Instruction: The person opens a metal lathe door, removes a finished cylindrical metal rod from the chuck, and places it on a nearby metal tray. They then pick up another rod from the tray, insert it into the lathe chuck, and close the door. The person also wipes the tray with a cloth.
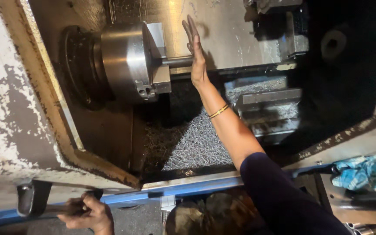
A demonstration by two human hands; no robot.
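Observation:
My right hand reaches into a lathe, palm flat and fingers straight, pressed against the end of a short metal workpiece. That workpiece sticks out of the jaws of a round steel chuck. A thin gold bangle sits on my right wrist. Down at the lower left my left hand is closed around a dark handle bar on the machine's front.
A heap of fine metal chips lies below the chuck. A grey tool block stands to the right of my forearm. The worn, paint-chipped housing frames the left side. A crumpled blue rag lies at the right.

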